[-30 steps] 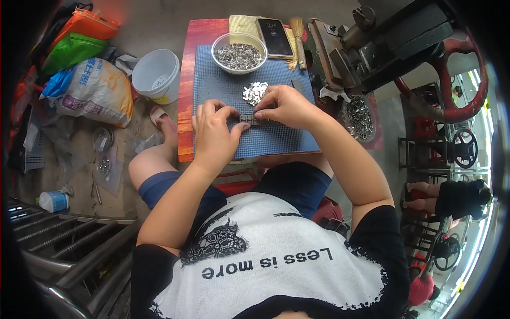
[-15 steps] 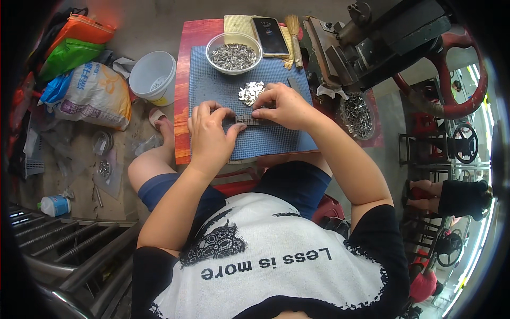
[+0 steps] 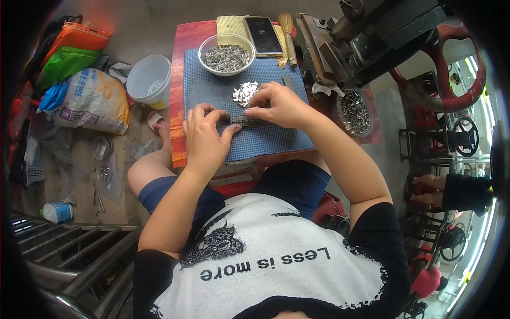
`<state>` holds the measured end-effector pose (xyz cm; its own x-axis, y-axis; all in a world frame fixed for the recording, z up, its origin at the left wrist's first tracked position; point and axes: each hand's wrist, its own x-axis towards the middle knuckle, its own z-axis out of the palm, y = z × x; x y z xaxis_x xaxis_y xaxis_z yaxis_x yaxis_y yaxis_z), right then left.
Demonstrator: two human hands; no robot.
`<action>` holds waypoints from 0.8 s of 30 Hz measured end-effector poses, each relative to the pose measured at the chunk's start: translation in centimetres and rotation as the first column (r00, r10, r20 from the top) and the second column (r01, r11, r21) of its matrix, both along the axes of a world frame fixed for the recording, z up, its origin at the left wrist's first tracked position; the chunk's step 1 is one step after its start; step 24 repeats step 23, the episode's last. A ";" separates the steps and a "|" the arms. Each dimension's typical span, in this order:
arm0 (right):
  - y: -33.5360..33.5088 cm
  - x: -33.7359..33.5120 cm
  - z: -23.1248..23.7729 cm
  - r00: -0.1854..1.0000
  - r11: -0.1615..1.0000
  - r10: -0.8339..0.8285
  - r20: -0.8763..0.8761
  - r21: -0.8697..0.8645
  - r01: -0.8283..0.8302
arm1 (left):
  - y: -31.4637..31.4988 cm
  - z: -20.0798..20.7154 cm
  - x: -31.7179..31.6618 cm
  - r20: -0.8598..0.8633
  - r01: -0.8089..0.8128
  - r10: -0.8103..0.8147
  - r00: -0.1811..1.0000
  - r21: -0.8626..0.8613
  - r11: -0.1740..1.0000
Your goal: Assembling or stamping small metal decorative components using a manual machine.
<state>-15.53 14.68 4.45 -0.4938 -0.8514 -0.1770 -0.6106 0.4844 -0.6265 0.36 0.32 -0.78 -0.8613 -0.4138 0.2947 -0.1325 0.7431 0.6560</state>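
Observation:
A small dark metal block with slots [image 3: 241,121] lies on the blue textured mat [image 3: 265,144]. My left hand [image 3: 204,127] grips its left end between thumb and fingers. Over the block's upper edge, my right hand [image 3: 279,106] has thumb and forefinger pinched together; whatever they hold is too small or hidden to make out. Just beyond the block sits a pile of small white pieces [image 3: 244,94], close to my right fingers. Farther back stands a clear bowl [image 3: 201,56] filled with small silvery metal pins [image 3: 227,57].
Behind the bowl are a phone [image 3: 264,36] and a straw brush [image 3: 287,34]. A heavy machine press [image 3: 366,58] stands to the right, beside a tray of metal pieces [image 3: 355,112]. A white bucket [image 3: 149,80] and stuffed sacks [image 3: 93,101] are on the floor at left.
The whole view has shifted slightly, moving the table a little left in the picture. Both hands stay at the metal block, with hardly any change in the fingers.

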 end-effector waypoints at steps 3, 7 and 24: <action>0.1 0.0 -0.8 0.997 0.999 0.029 -0.070 -0.038 -0.032 | 0.0 0.0 -0.1 0.001 0.005 -0.005 1.000 0.006 1.000; 1.0 -0.3 -0.4 0.997 1.000 0.009 -0.074 -0.015 -0.010 | 0.0 0.0 -0.1 0.005 0.008 -0.008 1.000 0.014 1.000; 3.6 -2.0 0.6 1.000 0.995 -0.019 0.014 0.103 0.017 | 0.1 0.1 -0.1 0.005 -0.011 0.011 1.000 0.008 1.000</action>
